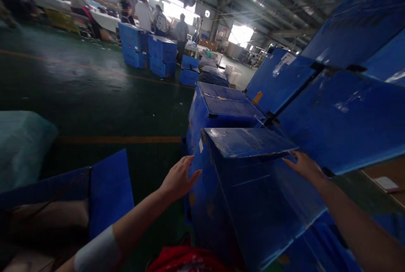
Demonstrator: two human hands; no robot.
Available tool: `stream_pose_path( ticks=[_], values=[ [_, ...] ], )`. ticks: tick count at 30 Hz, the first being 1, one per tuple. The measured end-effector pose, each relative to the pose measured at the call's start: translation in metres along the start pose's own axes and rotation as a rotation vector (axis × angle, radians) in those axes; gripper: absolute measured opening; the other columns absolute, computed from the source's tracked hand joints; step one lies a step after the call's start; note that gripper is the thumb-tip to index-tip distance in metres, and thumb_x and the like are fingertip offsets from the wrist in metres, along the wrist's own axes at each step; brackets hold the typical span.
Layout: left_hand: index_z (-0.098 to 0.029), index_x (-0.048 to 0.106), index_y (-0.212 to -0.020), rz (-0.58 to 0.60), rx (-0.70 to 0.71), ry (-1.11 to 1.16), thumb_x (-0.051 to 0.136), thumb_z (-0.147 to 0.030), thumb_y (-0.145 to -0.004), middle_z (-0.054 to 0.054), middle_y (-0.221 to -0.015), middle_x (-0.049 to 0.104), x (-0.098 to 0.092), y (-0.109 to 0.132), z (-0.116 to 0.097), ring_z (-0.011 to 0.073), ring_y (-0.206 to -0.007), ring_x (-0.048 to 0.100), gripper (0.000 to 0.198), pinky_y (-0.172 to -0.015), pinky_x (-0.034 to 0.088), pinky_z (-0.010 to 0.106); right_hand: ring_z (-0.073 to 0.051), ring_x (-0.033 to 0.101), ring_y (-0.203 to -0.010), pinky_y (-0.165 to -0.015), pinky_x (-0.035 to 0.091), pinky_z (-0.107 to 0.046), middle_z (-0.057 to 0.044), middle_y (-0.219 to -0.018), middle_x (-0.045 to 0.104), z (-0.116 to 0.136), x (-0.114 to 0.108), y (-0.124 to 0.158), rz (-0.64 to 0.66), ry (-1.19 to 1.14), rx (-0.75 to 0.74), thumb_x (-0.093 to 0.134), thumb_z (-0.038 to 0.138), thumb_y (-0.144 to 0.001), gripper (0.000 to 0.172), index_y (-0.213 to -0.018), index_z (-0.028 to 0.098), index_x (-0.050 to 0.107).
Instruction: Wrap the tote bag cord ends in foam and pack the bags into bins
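Blue box point(256, 196) is sitting between left hand point(179, 178), seven o'clock, fingers wide, and right hand point(305, 167), four o'clock, apparently steadying its flap point(249, 142), grip unclear.

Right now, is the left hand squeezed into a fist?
No, the left hand is open beside the nearest blue box, its thumb spread away from the rest of it.

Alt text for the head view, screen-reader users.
A person's open left hand is at the side of a blue box with raised flaps, the right hand at the edge of its far flap; contact is unclear. More blue boxes are stacked at right, and an open box sits lower left. People stand in the background.
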State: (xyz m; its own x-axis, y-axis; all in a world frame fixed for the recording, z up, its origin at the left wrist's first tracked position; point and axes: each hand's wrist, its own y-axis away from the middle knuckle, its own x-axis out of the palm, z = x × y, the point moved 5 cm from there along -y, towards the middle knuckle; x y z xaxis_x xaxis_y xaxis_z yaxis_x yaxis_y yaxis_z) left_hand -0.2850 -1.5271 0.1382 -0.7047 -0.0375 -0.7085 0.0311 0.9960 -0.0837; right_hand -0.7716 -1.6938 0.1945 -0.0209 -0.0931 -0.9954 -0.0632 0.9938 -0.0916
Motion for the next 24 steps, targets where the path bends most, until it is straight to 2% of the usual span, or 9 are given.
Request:
stream_pose_path(
  ticks=[6,9,12,14,16,18,20,22,24],
  values=[
    [-0.011,0.028,-0.144,-0.139,0.097,-0.237,0.052,-0.057,-0.087,0.020,-0.145,0.039,-0.009,-0.082,0.005,0.0320,-0.135,0.039,0.077,-0.112,0.036,0.047,-0.025,0.068,-0.087,-0.083,0.054,-0.039,-0.010,-0.097,0.071,0.003,0.014,0.092,0.088,-0.288,0.128,0.049,0.064,-0.080,0.055,-0.106,0.018,0.064],
    [-0.009,0.023,-0.146,-0.079,0.272,-0.356,0.061,-0.056,-0.080,0.021,-0.149,0.033,-0.002,-0.124,-0.004,0.0338,-0.138,0.032,0.089,-0.115,0.031,0.048,-0.024,0.068,-0.083,-0.080,0.055,-0.037,-0.009,-0.096,0.072,0.014,0.026,0.125,0.204,-0.394,0.144,0.049,0.061,-0.080,0.050,-0.104,0.019,0.066],
    [-0.007,0.029,-0.142,0.004,0.447,-0.418,0.063,-0.047,-0.080,0.020,-0.146,0.038,0.012,-0.160,-0.014,0.0330,-0.135,0.037,0.082,-0.114,0.031,0.045,-0.024,0.068,-0.085,-0.078,0.056,-0.036,-0.009,-0.099,0.072,0.019,0.029,0.147,0.272,-0.440,0.200,0.051,0.058,-0.081,0.047,-0.104,0.021,0.067],
    [-0.009,0.041,-0.134,0.039,0.554,-0.433,0.062,-0.042,-0.079,0.019,-0.137,0.048,0.015,-0.180,-0.020,0.0322,-0.127,0.045,0.067,-0.109,0.035,0.043,-0.026,0.068,-0.087,-0.077,0.057,-0.037,-0.010,-0.101,0.072,0.017,0.025,0.161,0.248,-0.449,0.310,0.054,0.059,-0.078,0.049,-0.104,0.021,0.068],
    [-0.010,0.053,-0.117,0.048,0.635,-0.433,0.059,-0.042,-0.080,0.018,-0.120,0.058,0.008,-0.200,-0.023,0.0319,-0.113,0.055,0.050,-0.100,0.042,0.042,-0.028,0.069,-0.087,-0.076,0.058,-0.038,-0.011,-0.100,0.073,0.017,0.020,0.179,0.222,-0.478,0.449,0.055,0.062,-0.075,0.053,-0.105,0.020,0.067],
    [-0.012,0.058,-0.100,0.009,0.630,-0.393,0.052,-0.047,-0.085,0.015,-0.101,0.063,-0.009,-0.227,-0.021,0.0297,-0.096,0.061,0.039,-0.087,0.046,0.039,-0.029,0.070,-0.087,-0.075,0.058,-0.038,-0.010,-0.100,0.073,0.027,0.018,0.198,0.223,-0.505,0.550,0.054,0.063,-0.075,0.054,-0.106,0.020,0.067],
    [-0.015,0.058,-0.088,0.004,0.548,-0.292,0.045,-0.051,-0.089,0.009,-0.083,0.064,-0.029,-0.260,-0.016,0.0245,-0.078,0.062,0.039,-0.071,0.046,0.033,-0.030,0.070,-0.090,-0.080,0.057,-0.040,-0.010,-0.103,0.073,0.044,0.012,0.212,0.178,-0.473,0.617,0.055,0.062,-0.076,0.053,-0.107,0.021,0.067],
    [-0.018,0.058,-0.079,0.103,0.508,-0.197,0.044,-0.056,-0.088,0.004,-0.070,0.062,-0.041,-0.290,-0.013,0.0196,-0.064,0.060,0.042,-0.060,0.040,0.029,-0.032,0.069,-0.094,-0.085,0.056,-0.042,-0.010,-0.107,0.072,0.061,0.002,0.218,0.071,-0.394,0.698,0.058,0.062,-0.073,0.054,-0.107,0.021,0.067],
    [-0.019,0.059,-0.074,0.265,0.577,-0.162,0.047,-0.060,-0.085,0.001,-0.062,0.060,-0.044,-0.311,-0.016,0.0173,-0.057,0.057,0.044,-0.056,0.036,0.027,-0.034,0.069,-0.092,-0.083,0.056,-0.044,-0.009,-0.103,0.073,0.074,-0.014,0.220,-0.031,-0.354,0.836,0.061,0.064,-0.067,0.055,-0.103,0.023,0.068]
  ],
)
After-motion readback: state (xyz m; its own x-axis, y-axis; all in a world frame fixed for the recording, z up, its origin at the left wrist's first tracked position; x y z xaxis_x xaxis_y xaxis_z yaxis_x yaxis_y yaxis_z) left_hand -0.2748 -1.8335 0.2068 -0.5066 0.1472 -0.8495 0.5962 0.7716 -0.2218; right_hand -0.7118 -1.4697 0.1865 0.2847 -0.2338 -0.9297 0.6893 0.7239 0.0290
